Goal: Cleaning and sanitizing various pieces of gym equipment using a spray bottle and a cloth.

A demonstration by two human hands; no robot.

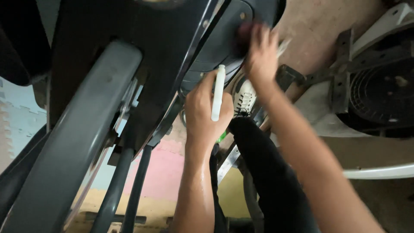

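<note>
Seen from above, a person's two bare arms reach down toward a dark exercise machine. The left hand (206, 113) has its fingers curled tightly around a slim white plastic tube (218, 92), smooth and cylindrical with a small cap at the top, held upright in the middle of the view just below the machine's housing. The right hand (260, 52) is blurred; it presses against the smooth, glossy black curved housing (217, 41) higher up, with something dark and soft-looking under the fingers, and whether those fingers are closed around it cannot be told. To the left, a thick matte grey frame bar (82, 129) with rounded edges slants across the view, with two thinner dark tubes beneath it. Below the hands sits a white laced shoe (245, 96) and a leg in black fabric (271, 172). The floor shows foam mat tiles (164, 166) in pink, yellow and pale blue. At right stands a round black ribbed fan grille (381, 92) in a white casing.
</note>
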